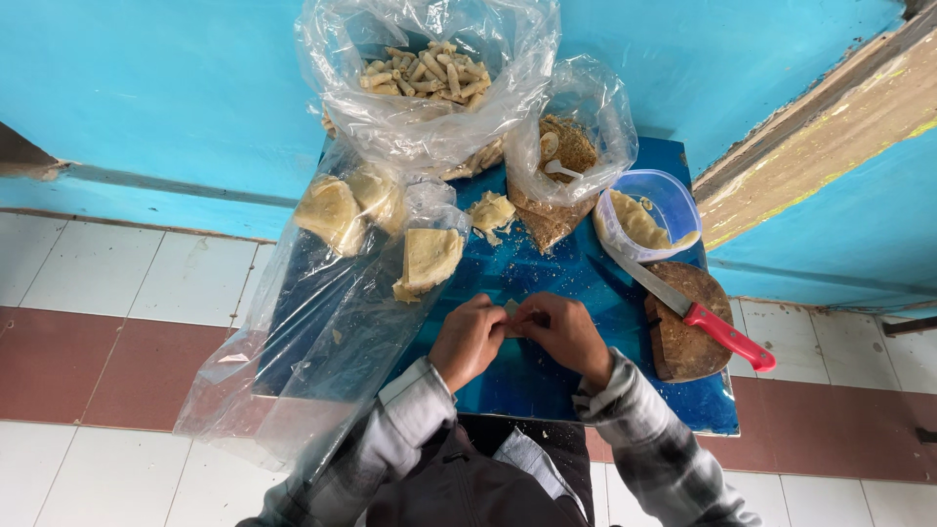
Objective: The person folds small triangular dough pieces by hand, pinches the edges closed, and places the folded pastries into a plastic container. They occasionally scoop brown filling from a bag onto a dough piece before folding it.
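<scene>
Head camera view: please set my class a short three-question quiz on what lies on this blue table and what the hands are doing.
1. True or false: the red-handled knife is in the person's right hand.
2. What does the top plastic bag hold? A) small rolled pieces B) whole fruit C) water
3. Where does the knife rest?

Key
1. False: it lies apart from both hands; the left hand and right hand meet over a small pale piece.
2. A
3. Its handle lies across the round wooden board, the blade pointing toward the clear tub.
</scene>
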A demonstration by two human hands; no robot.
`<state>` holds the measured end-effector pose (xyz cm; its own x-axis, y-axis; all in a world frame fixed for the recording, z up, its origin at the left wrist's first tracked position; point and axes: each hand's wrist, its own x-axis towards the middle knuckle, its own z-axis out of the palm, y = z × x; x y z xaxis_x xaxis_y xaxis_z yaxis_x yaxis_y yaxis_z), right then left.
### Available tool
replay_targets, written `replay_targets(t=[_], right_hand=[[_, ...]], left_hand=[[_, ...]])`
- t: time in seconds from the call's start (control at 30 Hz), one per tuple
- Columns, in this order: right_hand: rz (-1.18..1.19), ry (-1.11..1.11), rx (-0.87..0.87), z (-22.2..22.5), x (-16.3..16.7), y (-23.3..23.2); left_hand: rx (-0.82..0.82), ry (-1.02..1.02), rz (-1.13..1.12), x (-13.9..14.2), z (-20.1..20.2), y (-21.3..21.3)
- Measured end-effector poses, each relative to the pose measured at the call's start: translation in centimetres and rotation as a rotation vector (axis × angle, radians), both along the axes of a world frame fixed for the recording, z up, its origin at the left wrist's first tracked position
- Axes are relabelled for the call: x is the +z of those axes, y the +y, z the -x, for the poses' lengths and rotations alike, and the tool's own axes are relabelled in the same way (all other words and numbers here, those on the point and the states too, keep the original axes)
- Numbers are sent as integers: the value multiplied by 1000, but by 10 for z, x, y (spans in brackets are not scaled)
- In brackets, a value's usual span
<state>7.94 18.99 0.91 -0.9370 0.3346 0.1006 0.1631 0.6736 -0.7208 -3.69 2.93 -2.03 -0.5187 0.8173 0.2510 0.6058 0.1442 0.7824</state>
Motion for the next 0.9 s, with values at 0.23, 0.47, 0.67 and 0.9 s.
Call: replay_targets(t=[0.23, 0.47, 0.67, 0.9], right_hand=[[-485, 258, 42, -26, 10, -36], [-170, 119, 25, -5, 4, -9], [-42, -11, -83, -5, 9, -12], [-364, 254, 48, -19, 15, -27]], left_hand=[[13, -135, -42, -4, 9, 14], [-83, 104, -138, -3, -3, -7], [1, 89, 7, -13, 5, 11], [57, -86, 17, -1, 6, 13]])
